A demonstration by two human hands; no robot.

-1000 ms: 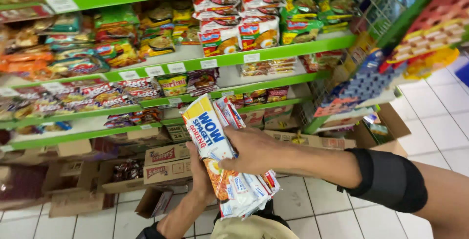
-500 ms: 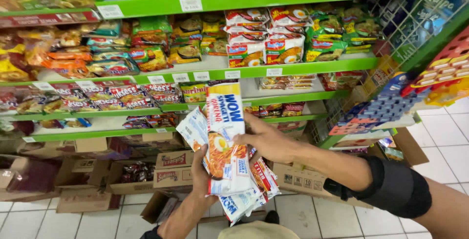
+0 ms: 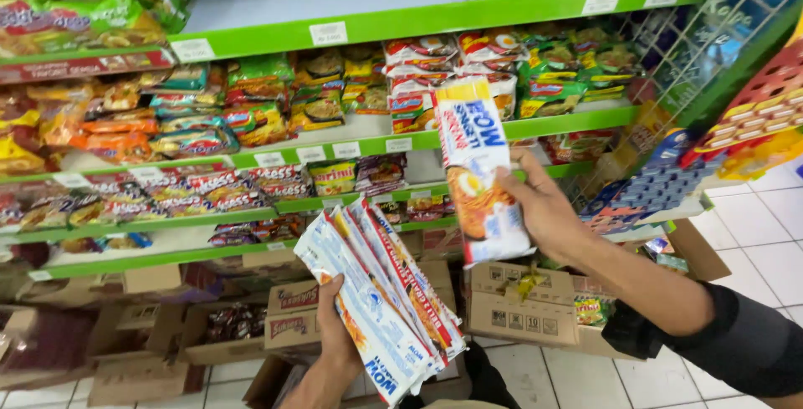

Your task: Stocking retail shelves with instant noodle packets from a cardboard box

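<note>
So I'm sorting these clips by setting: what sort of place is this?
Most likely a grocery shop aisle: green shelves with price labels, rows of instant noodle packets, and opened cardboard stock boxes on the tiled floor.

green shelves (image 3: 435, 20) ran across the view, white price tags (image 3: 328, 33) clipped along their edges and rows of bright snack and noodle packets (image 3: 251, 99) stacked on them. open cardboard boxes (image 3: 519, 304) stood on the white tiled floor (image 3: 753, 233) below, and a wire rack (image 3: 711, 33) rose at the right
</note>
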